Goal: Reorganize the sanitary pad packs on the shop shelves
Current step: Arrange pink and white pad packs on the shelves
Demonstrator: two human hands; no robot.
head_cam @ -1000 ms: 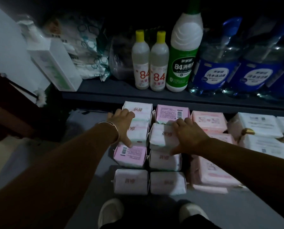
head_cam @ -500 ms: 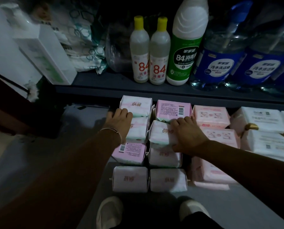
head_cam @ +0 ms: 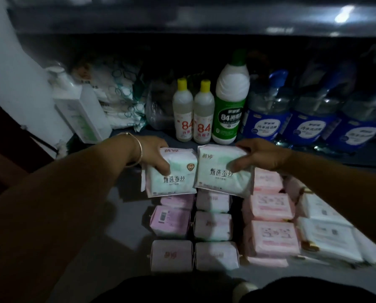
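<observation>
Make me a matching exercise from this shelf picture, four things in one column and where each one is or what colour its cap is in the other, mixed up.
Things
1. left hand
2. right hand
3. big green bottle
4. two small 84 bottles

Descriptions
A. yellow caps
B. holds the pad pack nearer the blue bottles
C. stands between the small bottles and the blue ones
D. wears a bracelet, holds the other pad pack

Pairs: 1-D, 2-B, 3-C, 4-A
</observation>
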